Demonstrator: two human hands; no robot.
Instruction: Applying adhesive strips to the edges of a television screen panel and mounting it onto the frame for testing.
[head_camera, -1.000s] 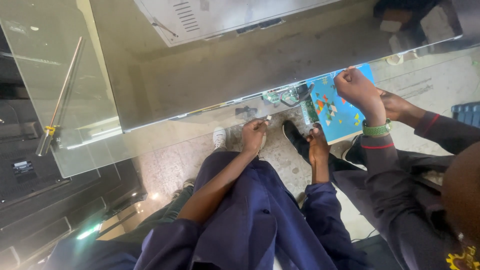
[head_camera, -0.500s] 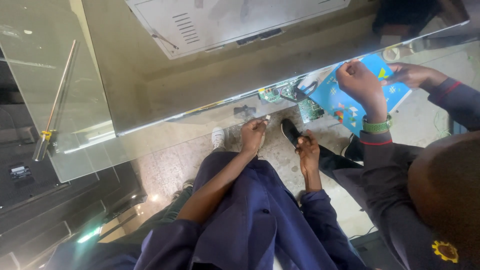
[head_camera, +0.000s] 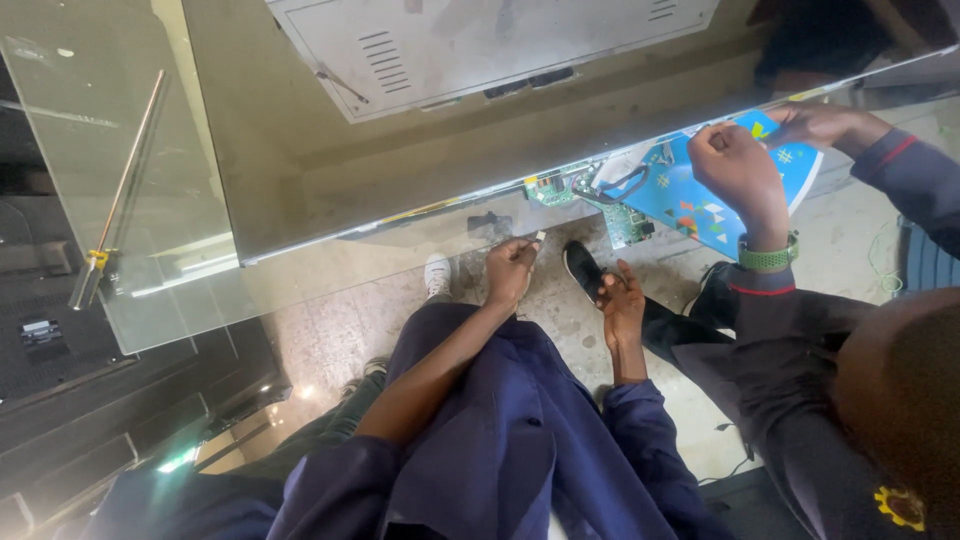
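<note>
Left hand pinched together on small white connector, held up just under edge of large glass panel. Right hand loosely curled, fingers apart, holding nothing, level with left hand and near it, above floor. Green circuit board on panel edge, just beyond right hand. Co-worker's hands farther right, gripping blue patterned sheet, green wristband on wrist.

Small white part in left hand too small to identify; co-worker's head cut off.
</note>
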